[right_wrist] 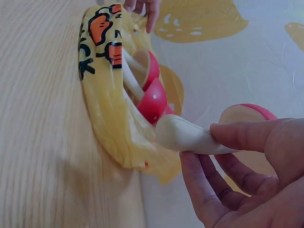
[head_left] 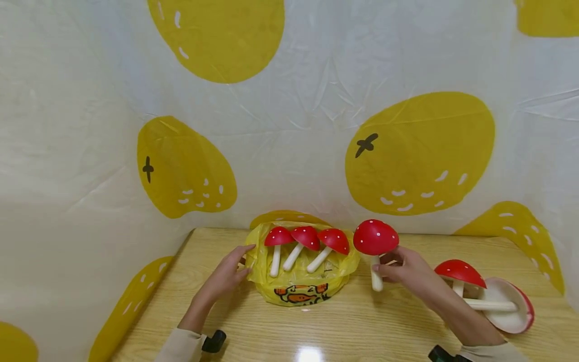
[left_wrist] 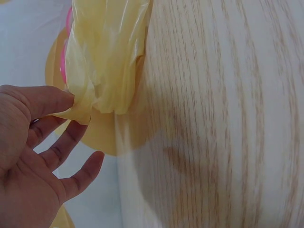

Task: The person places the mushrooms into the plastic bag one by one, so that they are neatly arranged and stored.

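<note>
A yellow plastic bag (head_left: pixel 300 291) with a printed duck face lies on the table, its mouth spread wide. Three red-capped toy mushrooms (head_left: pixel 333 240) with white dots lie in it, stems toward the near side. At the bag's left rim my left hand (head_left: pixel 228 269) pinches the thin plastic (left_wrist: pixel 78 107) between thumb and fingers. My right hand (head_left: pixel 400 269) holds another toy mushroom (head_left: pixel 375 237) by its white stem (right_wrist: pixel 185 135), cap up, just right of the bag. The right wrist view shows the stem between thumb and fingertips.
Two more red toy mushrooms (head_left: pixel 460 273) lie on the table to the right, partly behind the right forearm; one rests on its side, its pale underside showing. A white sheet (head_left: pixel 289 166) printed with yellow fruit hangs behind the wooden table (head_left: pixel 362 327) and along its left side.
</note>
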A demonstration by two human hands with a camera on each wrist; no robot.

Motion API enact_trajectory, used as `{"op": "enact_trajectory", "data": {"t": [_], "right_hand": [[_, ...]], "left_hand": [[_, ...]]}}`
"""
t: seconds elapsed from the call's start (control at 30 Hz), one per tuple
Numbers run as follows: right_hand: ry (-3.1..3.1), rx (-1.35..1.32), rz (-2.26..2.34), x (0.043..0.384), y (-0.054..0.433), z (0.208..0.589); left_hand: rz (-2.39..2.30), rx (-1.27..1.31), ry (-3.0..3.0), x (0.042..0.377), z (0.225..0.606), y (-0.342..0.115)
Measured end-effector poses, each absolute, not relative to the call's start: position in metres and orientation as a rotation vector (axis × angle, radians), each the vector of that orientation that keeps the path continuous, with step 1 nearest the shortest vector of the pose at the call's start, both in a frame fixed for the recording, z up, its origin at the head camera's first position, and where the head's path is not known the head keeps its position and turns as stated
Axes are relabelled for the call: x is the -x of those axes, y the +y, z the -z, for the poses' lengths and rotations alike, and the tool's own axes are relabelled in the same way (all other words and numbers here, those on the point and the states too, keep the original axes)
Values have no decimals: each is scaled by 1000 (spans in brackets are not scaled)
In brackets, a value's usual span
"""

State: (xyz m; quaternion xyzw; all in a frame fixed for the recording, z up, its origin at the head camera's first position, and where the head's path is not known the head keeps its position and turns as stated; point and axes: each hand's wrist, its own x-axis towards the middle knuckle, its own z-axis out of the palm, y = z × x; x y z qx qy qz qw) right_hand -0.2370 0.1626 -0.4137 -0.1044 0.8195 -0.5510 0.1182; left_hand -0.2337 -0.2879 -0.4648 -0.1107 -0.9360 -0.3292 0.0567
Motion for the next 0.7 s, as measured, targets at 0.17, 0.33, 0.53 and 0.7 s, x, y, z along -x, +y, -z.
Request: {"op": "enact_trajectory", "data": {"t": [0.17,0.33,0.53,0.7], "right_hand": [[2381,317,1645,244,150,413],[2368,331,1647,249,138,413],[2355,355,1649,253,124,412],[2335,344,1669,257,110,412]], "left_hand": [[991,339,-2840,233,464,-287],[983,344,-2836,233,464,-286],[981,326,-2841,234,464,-287],[964,312,-2843,234,467,-288]]}}
